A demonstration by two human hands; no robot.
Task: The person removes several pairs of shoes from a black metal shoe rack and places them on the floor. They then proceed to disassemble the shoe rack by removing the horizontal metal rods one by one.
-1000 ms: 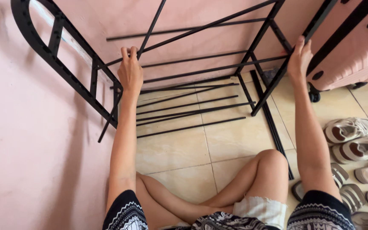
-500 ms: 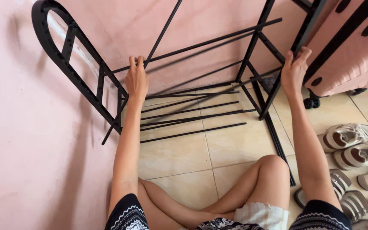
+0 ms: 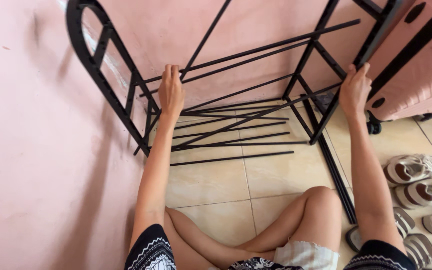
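- Left hand (image 3: 170, 92): I see it closed around a thin black rod of the rack (image 3: 256, 75), fingers wrapped over the top, close to the rack's left end frame (image 3: 107, 75).
- Right hand (image 3: 354, 90): it grips the upright bar of the rack's right end frame (image 3: 348, 80), fingers curled around it, thumb side toward me.
- Rack: black metal, standing on the tiled floor (image 3: 216, 180) against the pink wall (image 3: 31, 150). The left end frame is rounded at the top and leans out toward the wall. Long thin rods run between the two ends at several heights.
- Loose rods (image 3: 231, 159): several lie flat on the floor under the rack, roughly parallel, just beyond my knee (image 3: 321, 197).
- Suitcase (image 3: 416, 65): pink, hard-shelled, just beside the right end frame; whether they touch I cannot tell.
- Sandals (image 3: 416, 170): a row of light strapped pairs on the floor at the right edge, near my right forearm.
- I am seated on the floor, legs folded, both arms stretched forward to the rack.
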